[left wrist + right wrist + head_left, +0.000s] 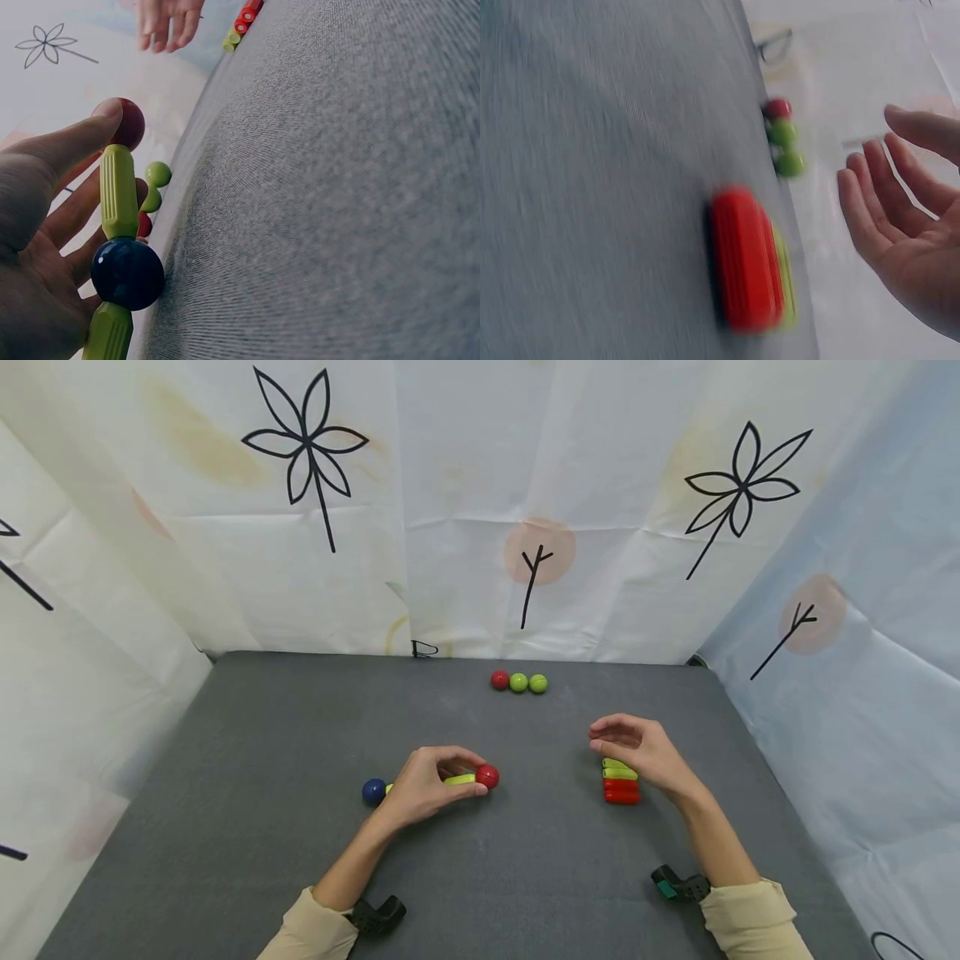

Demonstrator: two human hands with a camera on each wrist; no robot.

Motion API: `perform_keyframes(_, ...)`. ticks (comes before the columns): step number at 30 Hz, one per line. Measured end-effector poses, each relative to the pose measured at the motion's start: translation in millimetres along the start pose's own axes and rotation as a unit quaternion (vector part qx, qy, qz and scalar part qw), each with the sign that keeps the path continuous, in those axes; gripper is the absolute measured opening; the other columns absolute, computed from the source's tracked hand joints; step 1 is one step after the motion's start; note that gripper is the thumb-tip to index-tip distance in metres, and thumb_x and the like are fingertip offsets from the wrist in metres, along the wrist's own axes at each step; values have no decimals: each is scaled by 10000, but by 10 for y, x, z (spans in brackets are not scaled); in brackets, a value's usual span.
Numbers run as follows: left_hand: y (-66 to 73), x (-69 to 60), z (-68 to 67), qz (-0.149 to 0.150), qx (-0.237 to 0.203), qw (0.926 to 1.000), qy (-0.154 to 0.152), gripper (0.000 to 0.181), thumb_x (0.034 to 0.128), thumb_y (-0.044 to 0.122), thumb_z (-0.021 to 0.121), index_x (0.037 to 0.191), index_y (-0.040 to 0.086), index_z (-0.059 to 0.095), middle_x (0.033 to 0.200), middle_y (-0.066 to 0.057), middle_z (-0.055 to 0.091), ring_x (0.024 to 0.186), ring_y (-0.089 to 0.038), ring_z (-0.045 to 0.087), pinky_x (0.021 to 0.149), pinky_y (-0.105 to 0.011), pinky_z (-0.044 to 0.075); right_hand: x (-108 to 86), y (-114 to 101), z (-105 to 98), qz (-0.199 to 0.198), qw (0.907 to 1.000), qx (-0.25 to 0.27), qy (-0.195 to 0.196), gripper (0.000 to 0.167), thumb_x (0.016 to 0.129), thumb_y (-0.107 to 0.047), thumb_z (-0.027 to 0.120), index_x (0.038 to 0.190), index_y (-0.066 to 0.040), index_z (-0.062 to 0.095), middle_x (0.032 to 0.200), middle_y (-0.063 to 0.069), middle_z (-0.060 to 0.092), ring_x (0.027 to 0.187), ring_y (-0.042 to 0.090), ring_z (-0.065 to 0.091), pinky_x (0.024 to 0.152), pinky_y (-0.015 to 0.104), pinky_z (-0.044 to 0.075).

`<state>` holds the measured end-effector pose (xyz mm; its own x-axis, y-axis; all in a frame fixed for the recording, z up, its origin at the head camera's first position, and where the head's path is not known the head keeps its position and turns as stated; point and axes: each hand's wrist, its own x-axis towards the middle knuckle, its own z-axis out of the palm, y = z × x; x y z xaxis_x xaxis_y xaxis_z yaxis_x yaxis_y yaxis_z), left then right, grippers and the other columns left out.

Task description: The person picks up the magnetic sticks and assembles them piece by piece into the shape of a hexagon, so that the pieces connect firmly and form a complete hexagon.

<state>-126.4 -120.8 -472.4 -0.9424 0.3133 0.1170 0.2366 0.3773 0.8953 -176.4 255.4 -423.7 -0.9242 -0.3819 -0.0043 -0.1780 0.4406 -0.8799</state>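
My left hand holds a chain of toy balls and ribbed sticks, its thumb against a red ball at the right end. A light-green stick joins that ball to a dark blue ball, followed by another green stick. From above, a blue ball shows at the left end; the hand hides the chain's middle. Over a row of green sticks and red sticks hovers my right hand, fingers loosely bent and holding nothing.
At the back of the grey table a red ball and two green balls lie side by side. White printed cloth hangs behind and at both sides. The right wrist view is blurred.
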Motion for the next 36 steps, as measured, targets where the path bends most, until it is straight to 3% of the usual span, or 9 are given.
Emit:
perform_keyframes(9, -5, -2, 4, 4, -12, 10000, 9, 297, 865, 310, 942, 1134, 262, 826, 1097, 51, 831, 957, -132, 779, 829, -252, 600, -127, 250, -340, 345, 9976, -590, -119, 369, 1039, -194, 754, 1329, 28, 698, 1334, 280, 722, 1058, -1, 710, 891, 208, 593)
perform_keyframes(15, -7, 1, 5, 13, -17, 10000, -10, 295, 869, 311, 938, 1137, 261, 826, 1099, 51, 831, 965, -145, 780, 831, -253, 599, -126, 436, -462, 502, 9953, -751, -355, 346, 1035, -177, 752, 1322, 14, 716, 1252, 227, 765, 990, 25, 704, 833, 229, 583)
perform_keyframes(28, -28, -8, 10, 45, -88, 10000, 14, 288, 875, 315, 934, 1137, 266, 825, 1107, 56, 830, 981, -165, 782, 849, -270, 607, -81, 569, -531, 554, 9923, -791, -781, 283, 1022, -145, 758, 1251, 20, 751, 1146, 179, 774, 899, 48, 657, 757, 243, 555)
perform_keyframes(36, -30, -2, 5, 65, -74, 10000, -9, 287, 877, 313, 933, 1138, 264, 825, 1105, 56, 829, 962, -137, 773, 832, -241, 595, -88, 520, -509, 459, 9919, -1067, -514, 281, 1042, -147, 735, 1267, 21, 754, 1208, 209, 785, 949, 15, 685, 777, 229, 572)
